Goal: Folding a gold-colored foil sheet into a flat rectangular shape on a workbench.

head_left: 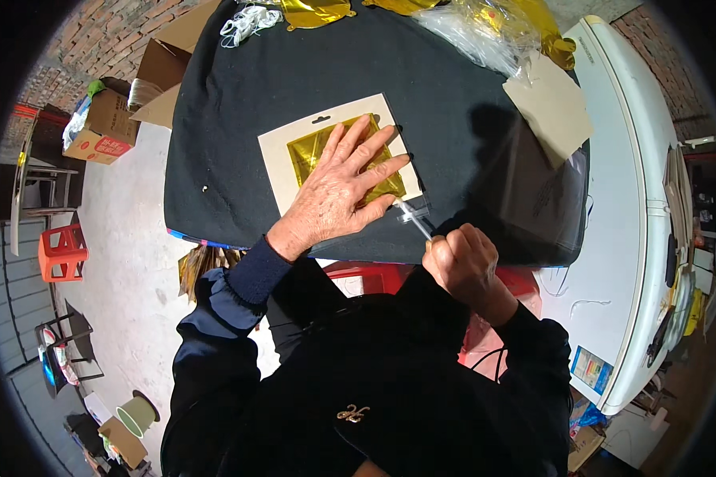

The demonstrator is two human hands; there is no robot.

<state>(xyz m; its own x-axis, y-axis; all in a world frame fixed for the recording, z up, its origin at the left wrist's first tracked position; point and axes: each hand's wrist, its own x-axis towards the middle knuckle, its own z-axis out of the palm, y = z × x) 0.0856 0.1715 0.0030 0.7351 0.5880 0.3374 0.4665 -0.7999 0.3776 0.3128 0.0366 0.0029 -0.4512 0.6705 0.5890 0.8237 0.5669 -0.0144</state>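
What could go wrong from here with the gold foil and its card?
The gold foil might crease where the left grip lies flat over it. The pale, see-through strip held in the right grip is close to the card; if it catches, it may tug the card askew.

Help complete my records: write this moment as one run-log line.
left hand: spread over gold foil on beige card | right hand: gripping pale slender item | surface: black cloth

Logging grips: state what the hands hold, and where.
Right hand: a thin translucent item, by its near end. Left hand: nothing; spread on gold foil.
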